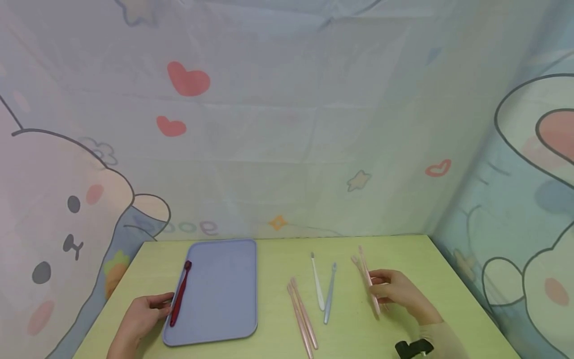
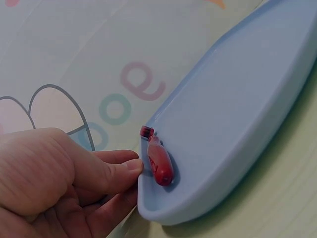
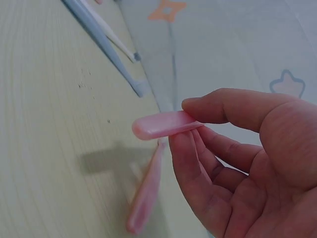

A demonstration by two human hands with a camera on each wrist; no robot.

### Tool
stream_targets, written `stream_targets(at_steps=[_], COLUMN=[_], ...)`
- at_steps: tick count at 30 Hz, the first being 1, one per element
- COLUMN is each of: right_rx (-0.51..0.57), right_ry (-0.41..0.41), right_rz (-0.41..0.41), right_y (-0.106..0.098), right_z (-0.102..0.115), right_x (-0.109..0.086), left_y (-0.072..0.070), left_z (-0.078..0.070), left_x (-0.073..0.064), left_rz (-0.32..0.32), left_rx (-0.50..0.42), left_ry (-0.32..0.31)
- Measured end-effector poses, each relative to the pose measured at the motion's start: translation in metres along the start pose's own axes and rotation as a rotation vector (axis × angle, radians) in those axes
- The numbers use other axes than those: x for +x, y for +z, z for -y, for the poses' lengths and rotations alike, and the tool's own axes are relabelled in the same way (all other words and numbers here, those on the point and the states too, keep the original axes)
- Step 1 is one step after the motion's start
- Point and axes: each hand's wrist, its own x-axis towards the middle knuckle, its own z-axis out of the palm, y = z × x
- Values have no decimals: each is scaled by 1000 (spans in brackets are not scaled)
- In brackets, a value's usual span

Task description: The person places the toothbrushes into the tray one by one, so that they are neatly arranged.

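Note:
My left hand point(image 1: 142, 315) is at the left edge of a blue tray point(image 1: 224, 289). In the left wrist view its thumb and fingers pinch the tray's rim, beside a dark red toothbrush point(image 2: 161, 163). That toothbrush lies lengthwise in the tray along its left side. On the right, my right hand point(image 1: 399, 291) pinches a pink toothbrush point(image 3: 161, 125) between thumb and fingers, raised above the table. Another pink toothbrush point(image 3: 145, 198) lies below it on the table, partly hidden behind the hand in the head view.
Right of the tray, two pink toothbrushes point(image 1: 301, 316) lie side by side on the yellow-green table point(image 1: 273, 259). A white toothbrush point(image 1: 317, 281) and a blue toothbrush point(image 1: 330, 294) lie between them and my right hand. A printed cloth point(image 1: 287, 124) hangs behind the table.

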Motion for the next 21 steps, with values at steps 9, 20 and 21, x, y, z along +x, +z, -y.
stream_targets(at_steps=[9, 20, 21], right_rx=[83, 121, 123], right_ry=[-44, -101, -105], right_rz=[64, 79, 83], right_y=[29, 74, 78], right_z=[6, 25, 27], right_x=[16, 33, 34], left_y=[-1, 0, 0], left_z=[0, 1, 1], left_x=[0, 1, 1], left_rz=[-3, 1, 1], left_rx=[4, -9, -11], left_ry=[-10, -19, -20])
